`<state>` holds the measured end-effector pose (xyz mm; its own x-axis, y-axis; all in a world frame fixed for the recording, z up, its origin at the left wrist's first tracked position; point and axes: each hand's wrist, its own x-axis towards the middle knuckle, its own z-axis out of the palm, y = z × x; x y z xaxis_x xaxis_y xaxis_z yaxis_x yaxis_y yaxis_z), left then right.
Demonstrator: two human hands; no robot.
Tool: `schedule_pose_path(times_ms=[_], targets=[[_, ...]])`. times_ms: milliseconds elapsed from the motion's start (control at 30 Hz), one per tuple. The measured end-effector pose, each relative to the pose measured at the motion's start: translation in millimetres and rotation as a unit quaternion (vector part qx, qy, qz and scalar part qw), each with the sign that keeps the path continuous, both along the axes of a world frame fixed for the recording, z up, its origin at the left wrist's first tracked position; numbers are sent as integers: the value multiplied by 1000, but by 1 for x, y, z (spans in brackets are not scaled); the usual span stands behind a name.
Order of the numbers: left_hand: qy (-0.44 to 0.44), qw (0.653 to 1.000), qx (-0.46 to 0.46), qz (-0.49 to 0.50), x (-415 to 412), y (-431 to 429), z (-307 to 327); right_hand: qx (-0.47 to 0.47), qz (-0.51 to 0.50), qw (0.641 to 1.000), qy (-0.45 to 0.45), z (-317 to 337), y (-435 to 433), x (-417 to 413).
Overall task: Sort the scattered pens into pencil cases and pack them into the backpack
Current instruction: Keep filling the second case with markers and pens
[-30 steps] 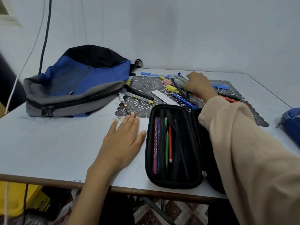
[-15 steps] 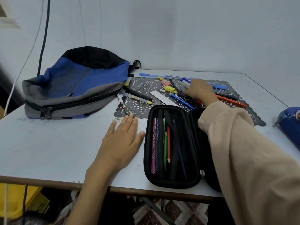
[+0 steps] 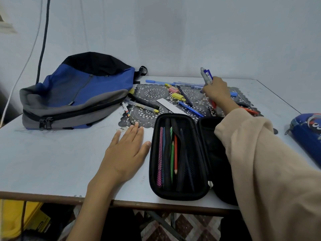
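Observation:
An open black pencil case (image 3: 178, 193) lies near the table's front edge with several pencils and pens under its mesh. Beyond it, several pens, markers and highlighters (image 3: 184, 97) lie scattered on a black lace mat (image 3: 151, 92). My right hand (image 3: 216, 90) is raised over the mat's right part, shut on a grey and blue marker (image 3: 207, 76) that points up; a red pen tip shows below the hand. My left hand (image 3: 126, 153) rests flat on the table left of the case, fingers apart, holding nothing. A blue, grey and black backpack (image 3: 74, 94) lies zipped at the back left.
A second, blue pencil case (image 3: 307, 134) sits at the table's right edge. A white paper strip (image 3: 169, 106) lies on the mat. A wall stands close behind the white table (image 3: 52, 159). A cable hangs at the left, and yellow items lie under the table.
My right hand closed on markers among the scattered pens and lifted them off the mat, tips now pointing up. My left hand stayed flat on the table.

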<state>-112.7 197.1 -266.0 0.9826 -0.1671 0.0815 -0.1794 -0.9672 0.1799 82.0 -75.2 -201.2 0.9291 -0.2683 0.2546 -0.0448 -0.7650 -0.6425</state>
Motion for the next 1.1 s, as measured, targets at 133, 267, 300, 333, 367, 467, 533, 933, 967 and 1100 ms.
schedule_pose_path(times_ms=[133, 267, 300, 333, 367, 467, 533, 933, 967, 1100], targets=[[-1, 1000, 2, 1, 0, -1, 0, -1, -13, 1000, -21, 5, 6, -4], [-1, 1000, 1, 2, 0, -1, 0, -25, 62, 998, -16, 11, 40, -6], [0, 1000, -1, 2, -1, -1, 0, -31, 89, 995, -14, 13, 53, -7], [0, 1000, -3, 2, -1, -1, 0, -42, 115, 992, -14, 15, 66, -9], [0, 1000, -5, 1, -1, -1, 1, -55, 139, 989, -14, 17, 80, -10], [-4, 1000, -8, 1, -1, -1, 1, -88, 214, 973, -12, 17, 120, -17], [-5, 1000, -12, 0, -1, 0, 0, -154, 245, 957, -25, 12, 141, -22], [-8, 1000, -5, 1, 1, 0, -2, -325, 238, 915, -26, -9, 158, -24], [-8, 1000, -5, 1, 0, 0, -2, -338, 242, 909, -26, -8, 158, -24], [-6, 1000, -5, 2, 0, -1, -1, -315, 231, 921, 10, -16, 155, -23]])
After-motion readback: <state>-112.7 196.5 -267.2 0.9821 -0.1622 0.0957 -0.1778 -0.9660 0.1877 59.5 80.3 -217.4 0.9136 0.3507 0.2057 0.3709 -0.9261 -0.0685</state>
